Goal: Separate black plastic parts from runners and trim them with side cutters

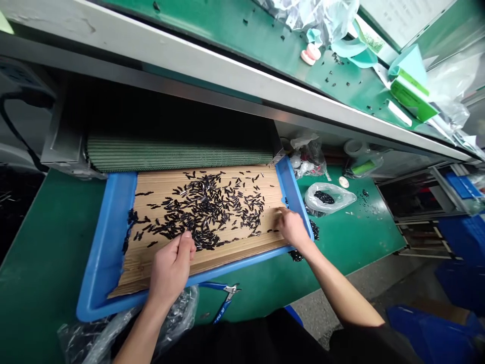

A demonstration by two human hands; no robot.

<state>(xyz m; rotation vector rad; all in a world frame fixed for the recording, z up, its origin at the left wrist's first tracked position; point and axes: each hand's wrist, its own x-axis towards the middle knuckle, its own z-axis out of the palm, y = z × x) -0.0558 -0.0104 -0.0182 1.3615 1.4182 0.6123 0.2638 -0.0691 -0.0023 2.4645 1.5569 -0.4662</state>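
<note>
A blue tray lined with brown corrugated cardboard lies on the green bench. Many small black tube pieces are scattered over the cardboard. My left hand reaches in over the tray's near rim, fingers curled down and pinched at the near edge of the black pile. My right hand rests at the tray's right side, fingers bent and pressed onto the cardboard beside a few loose pieces. What the fingers hold, if anything, is hidden.
A green conveyor roller sits just behind the tray. Blue-handled cutters lie before the tray. A clear bag of black pieces lies at the right, another plastic bag at the near left. Blue crates stand at the far right.
</note>
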